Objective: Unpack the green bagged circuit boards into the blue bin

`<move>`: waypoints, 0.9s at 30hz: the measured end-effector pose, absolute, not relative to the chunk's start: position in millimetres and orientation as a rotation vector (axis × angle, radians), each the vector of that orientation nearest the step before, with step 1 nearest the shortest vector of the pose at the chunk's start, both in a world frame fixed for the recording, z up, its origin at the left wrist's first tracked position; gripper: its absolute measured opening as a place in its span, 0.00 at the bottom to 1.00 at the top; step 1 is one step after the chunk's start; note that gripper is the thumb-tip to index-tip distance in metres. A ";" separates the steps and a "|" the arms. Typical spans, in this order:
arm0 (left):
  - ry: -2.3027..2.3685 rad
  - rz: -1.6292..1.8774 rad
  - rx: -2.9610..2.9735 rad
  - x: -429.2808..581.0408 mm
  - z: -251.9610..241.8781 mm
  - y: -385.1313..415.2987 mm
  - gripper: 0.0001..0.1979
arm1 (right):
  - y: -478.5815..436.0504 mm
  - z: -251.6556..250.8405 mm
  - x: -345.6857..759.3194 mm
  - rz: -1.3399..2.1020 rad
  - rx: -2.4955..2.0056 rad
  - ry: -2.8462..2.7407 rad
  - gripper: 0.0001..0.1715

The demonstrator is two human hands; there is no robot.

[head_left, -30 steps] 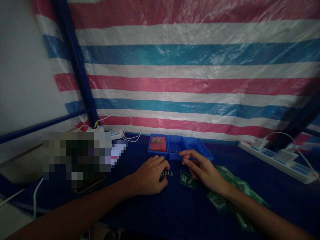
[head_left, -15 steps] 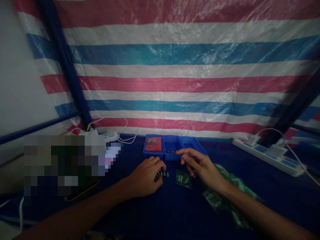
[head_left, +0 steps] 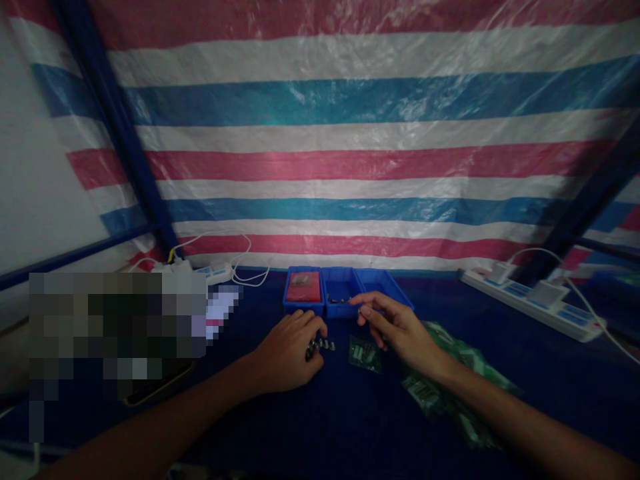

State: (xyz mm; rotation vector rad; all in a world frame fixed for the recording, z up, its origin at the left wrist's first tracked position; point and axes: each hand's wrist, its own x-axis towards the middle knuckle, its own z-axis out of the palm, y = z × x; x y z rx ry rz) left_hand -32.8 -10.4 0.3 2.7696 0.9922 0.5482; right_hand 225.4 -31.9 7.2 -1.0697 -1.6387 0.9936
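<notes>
My left hand [head_left: 290,351] rests on the dark blue table with its fingers curled around several small shiny metal parts [head_left: 320,345]. Some of these parts lie in a short row just past the fingertips; their exact kind is too small to tell. My right hand [head_left: 393,327] is held at the front of the middle blue bin [head_left: 343,283], thumb and index finger pinched on one small metal part [head_left: 359,311]. A few small dark pieces lie inside that bin near its front wall. Between the hands lies a small clear bag of parts [head_left: 365,353].
Left of the middle bin, another blue bin [head_left: 287,293] holds a red packet [head_left: 304,287]; a third bin [head_left: 385,283] stands to the right. More green-tinted plastic bags [head_left: 465,363] lie under my right forearm. Power strips [head_left: 530,303] with white cables stand on both sides.
The view has shifted slightly, so everything sits a little further left. Both hands keep nearly the same pose, the right one still pinching the small part by the middle bin.
</notes>
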 end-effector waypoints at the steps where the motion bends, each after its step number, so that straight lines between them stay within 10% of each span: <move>1: 0.995 0.549 2.770 -32.7 0.2 -10.4 0.14 | -31.9 7.2 225.5 0.998 -1.069 -1.637 0.20; 27: 0.936 0.626 2.731 -32.6 -6.9 -8.3 0.15 | -33.4 7.9 223.2 0.979 -1.069 -1.630 0.19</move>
